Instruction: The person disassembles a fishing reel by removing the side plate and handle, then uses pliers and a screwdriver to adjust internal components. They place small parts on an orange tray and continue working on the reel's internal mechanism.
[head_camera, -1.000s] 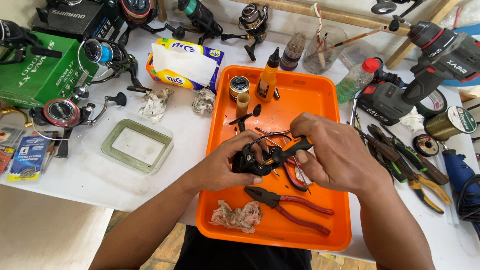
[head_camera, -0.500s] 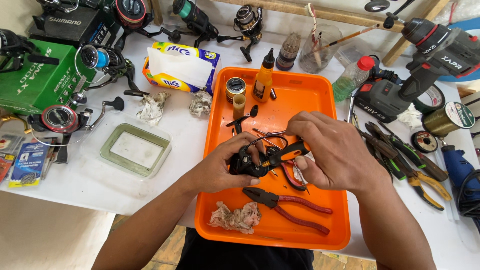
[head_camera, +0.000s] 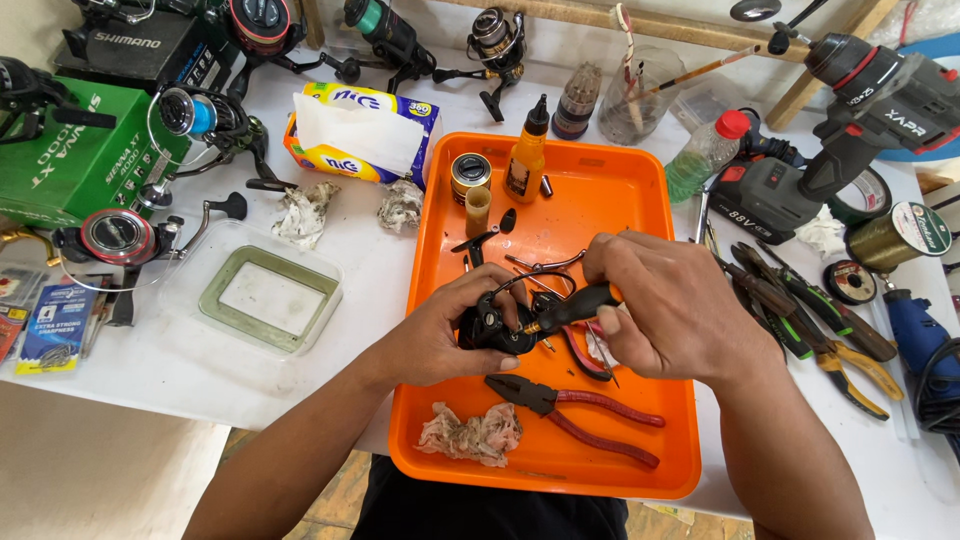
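White worktable (head_camera: 200, 370), crowded with gear, seen from above the person seated at it. Largest item: rectangular orange plastic tray (head_camera: 610, 190) at centre, directly before the person.

Around the tray: green cardboard box (head_camera: 80, 160) at 9 o'clock, far edge of table. Black-and-grey cordless drill (head_camera: 850, 110) at 2 o'clock. Yellow-and-white tissue box (head_camera: 365, 135) at 11 o'clock, just off the tray's corner. Clear shallow plastic lid (head_camera: 265, 300) at 9 o'clock, nearer than the green box. Several spinning reels along the far edge, 10 to 12 o'clock. Loose pliers and cutters (head_camera: 800, 310) at 3 o'clock, beside the tray.

On the tray: red-handled pliers (head_camera: 580, 410) at 6 o'clock, lying flat. Crumpled stained rag (head_camera: 470, 435) at 7 o'clock, just beside the pliers' nose. Small amber oil bottle with black nozzle (head_camera: 525, 160) upright at 12 o'clock.

Left hand (head_camera: 445, 335): fingers curled around a small black fishing reel body (head_camera: 495, 325), gripping it over the tray's middle. Right hand (head_camera: 670, 310): closed on a black-handled screwdriver (head_camera: 570, 310), tip set against the reel body. Hands nearly touching; reel sits between them, just above the red pliers.
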